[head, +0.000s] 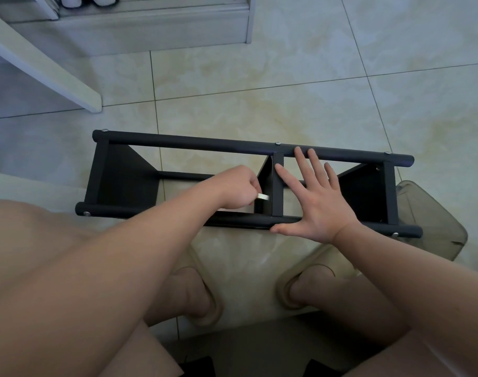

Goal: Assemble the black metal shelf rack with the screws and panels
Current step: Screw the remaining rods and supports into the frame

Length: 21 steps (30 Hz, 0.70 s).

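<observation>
Single head-worn camera, close above, looks forward and steeply down; rack (205, 144) at centre; feet (192, 293) at six o'clock; cabinet (129, 31) at eleven o'clock.

The shelf rack (194, 145) is matt black all over, tubes, cross strips and panels alike, with no pattern. Its screw heads (277, 143) are small bright silver dots against the black tubes. The small tool (263, 197) pinched in the left hand (236, 186) is pale silver-white. The floor (259, 85) is glossy cream tile, marbled with cloudy yellow-tan veining and crossed by thin dark grey grout lines. The slippers (311, 261) are plain beige. The bin (433, 213) is a translucent smoky grey-brown. The furniture (140, 31) at the top is pale grey-white.
</observation>
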{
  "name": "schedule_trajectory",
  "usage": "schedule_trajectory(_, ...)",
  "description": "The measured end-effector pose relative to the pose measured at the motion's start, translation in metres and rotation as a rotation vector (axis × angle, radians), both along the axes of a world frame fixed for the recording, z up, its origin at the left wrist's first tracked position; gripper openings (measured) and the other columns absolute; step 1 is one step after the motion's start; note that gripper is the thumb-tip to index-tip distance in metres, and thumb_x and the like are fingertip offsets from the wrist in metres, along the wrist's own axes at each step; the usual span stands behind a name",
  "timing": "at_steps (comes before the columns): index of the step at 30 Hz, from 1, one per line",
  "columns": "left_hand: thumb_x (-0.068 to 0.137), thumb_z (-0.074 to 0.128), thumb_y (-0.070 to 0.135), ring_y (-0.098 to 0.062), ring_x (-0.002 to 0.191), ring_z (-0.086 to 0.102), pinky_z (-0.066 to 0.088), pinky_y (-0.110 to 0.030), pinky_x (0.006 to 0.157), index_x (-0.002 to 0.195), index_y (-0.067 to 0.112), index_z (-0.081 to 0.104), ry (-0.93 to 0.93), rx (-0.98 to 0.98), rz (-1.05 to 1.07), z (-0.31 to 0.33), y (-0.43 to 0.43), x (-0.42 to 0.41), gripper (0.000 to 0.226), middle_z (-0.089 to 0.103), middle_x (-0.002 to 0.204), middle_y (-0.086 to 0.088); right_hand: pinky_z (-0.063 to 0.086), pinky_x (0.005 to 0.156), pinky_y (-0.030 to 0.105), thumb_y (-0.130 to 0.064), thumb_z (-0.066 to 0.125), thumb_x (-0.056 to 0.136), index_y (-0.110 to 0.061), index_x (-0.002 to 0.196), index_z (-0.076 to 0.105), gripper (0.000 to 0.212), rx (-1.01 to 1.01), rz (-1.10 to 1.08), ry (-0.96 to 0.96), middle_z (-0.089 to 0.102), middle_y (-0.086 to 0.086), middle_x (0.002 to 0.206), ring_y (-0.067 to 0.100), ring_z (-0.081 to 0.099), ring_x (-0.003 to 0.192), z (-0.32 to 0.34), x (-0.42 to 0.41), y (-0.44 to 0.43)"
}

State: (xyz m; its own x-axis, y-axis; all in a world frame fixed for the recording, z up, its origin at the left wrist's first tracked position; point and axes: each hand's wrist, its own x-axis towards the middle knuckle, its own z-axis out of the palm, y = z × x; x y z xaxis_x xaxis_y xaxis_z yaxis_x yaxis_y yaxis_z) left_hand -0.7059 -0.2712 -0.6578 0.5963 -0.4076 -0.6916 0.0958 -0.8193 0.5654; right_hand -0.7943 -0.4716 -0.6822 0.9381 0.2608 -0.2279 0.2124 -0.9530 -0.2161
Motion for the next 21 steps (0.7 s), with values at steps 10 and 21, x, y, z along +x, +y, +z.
schedule_trajectory(10, 0.092, 0.063, 0.019, -0.009, 0.078, 0.067, 0.051, -0.029, 0.076, 0.084, 0.019, 0.065, 0.254, -0.212, 0.355, -0.006, -0.008, -0.003, 0.009, 0.071, 0.074, 0.007, 0.004, 0.124, 0.061, -0.098, 0.038, 0.067, -0.036, 0.163, 0.006, 0.118, 0.001, 0.000, 0.008, -0.017, 0.007, 0.170, 0.032, -0.018, 0.156, 0.001, 0.001, -0.001)
schedule_trajectory(21, 0.092, 0.068, 0.022, -0.010, 0.079, 0.070, 0.052, -0.030, 0.081, 0.092, 0.023, 0.065, 0.269, -0.201, 0.638, -0.006, -0.015, -0.004, 0.004, 0.075, 0.076, 0.007, 0.004, 0.124, 0.061, -0.099, 0.037, 0.067, -0.036, 0.163, 0.006, 0.119, 0.017, -0.001, -0.008, -0.016, 0.007, 0.170, 0.032, -0.017, 0.156, -0.002, 0.001, -0.001)
